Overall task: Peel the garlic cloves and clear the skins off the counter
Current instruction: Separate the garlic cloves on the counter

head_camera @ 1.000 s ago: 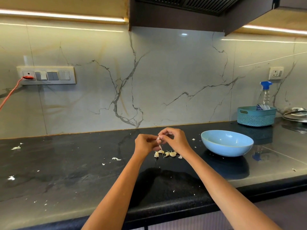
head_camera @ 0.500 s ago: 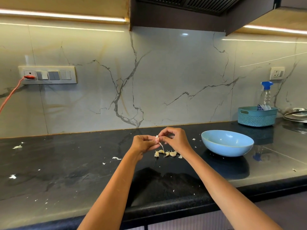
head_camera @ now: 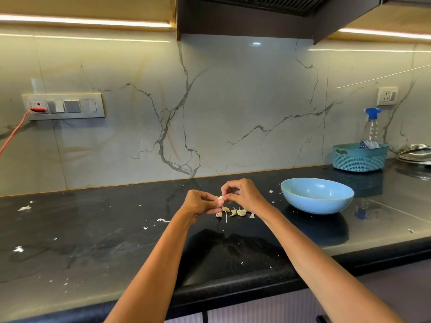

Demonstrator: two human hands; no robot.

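Note:
My left hand (head_camera: 201, 203) pinches a small garlic clove (head_camera: 220, 200) just above the black counter (head_camera: 93, 241). My right hand (head_camera: 242, 193) pinches at the same clove's top with curled fingers. A thin strip of skin (head_camera: 226, 216) hangs down from the clove. Several other garlic cloves (head_camera: 237, 212) lie in a row on the counter right below my hands. White skin scraps (head_camera: 162, 220) are scattered over the counter, with more skin scraps (head_camera: 24, 208) at the far left.
A light blue bowl (head_camera: 317, 195) stands to the right of my hands. Behind it at the wall sit a teal basket (head_camera: 360, 157) with a spray bottle (head_camera: 371, 127) and a metal lid (head_camera: 415, 153). An orange cable (head_camera: 14, 131) runs from the wall socket panel.
My hands stay on the clove. A strip of skin has come loose and now hangs lower from it.

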